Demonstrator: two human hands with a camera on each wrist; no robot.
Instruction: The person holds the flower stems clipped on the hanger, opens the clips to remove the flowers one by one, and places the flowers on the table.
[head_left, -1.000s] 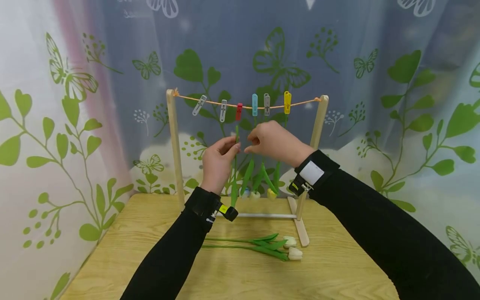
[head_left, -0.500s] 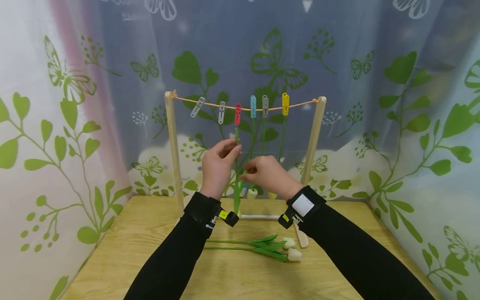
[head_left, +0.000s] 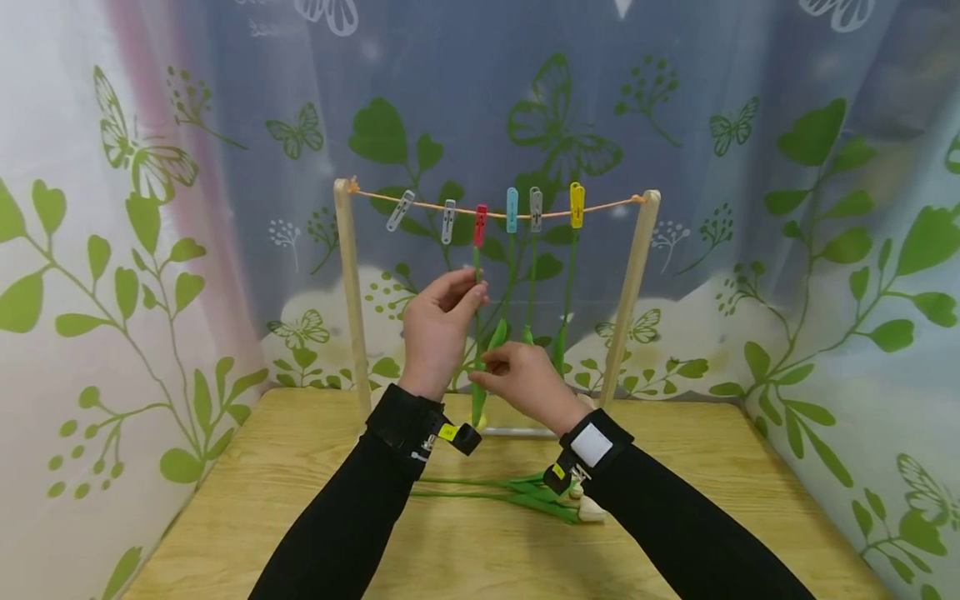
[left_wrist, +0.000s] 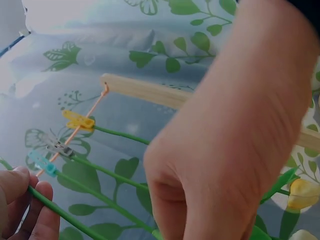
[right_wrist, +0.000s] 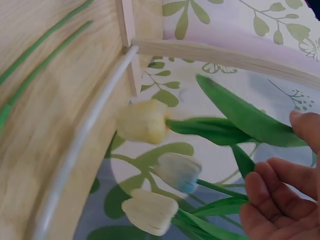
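A green tulip stem (head_left: pixel 476 333) hangs head-down from a red clip (head_left: pixel 479 225) on an orange string (head_left: pixel 600 206) stretched between the 2 posts of a small wooden rack (head_left: pixel 347 292). The left hand (head_left: pixel 437 327) pinches that stem between thumb and fingertips just below the clip. Lower down, the right hand (head_left: pixel 522 377) has its thumb and forefinger closed at a leaf (right_wrist: pixel 250 119) of the same flower, near the bottom rail. In the right wrist view the fingers (right_wrist: pixel 280 190) are curled beside the leaf, with a pale yellow bloom (right_wrist: pixel 144 121), a bluish bloom (right_wrist: pixel 178 171) and a cream bloom (right_wrist: pixel 150 211) dangling close by.

Right of the red clip, a blue clip (head_left: pixel 512 209), a grey clip (head_left: pixel 536 208) and a yellow clip (head_left: pixel 576 204) each hold a stem; 2 white clips (head_left: pixel 400 210) to its left hang bare. 2 more tulips (head_left: pixel 495 492) lie on the wooden table (head_left: pixel 225 517) in front of the rack, partly hidden by the right sleeve. A leaf-and-butterfly curtain (head_left: pixel 750 167) backs the scene.
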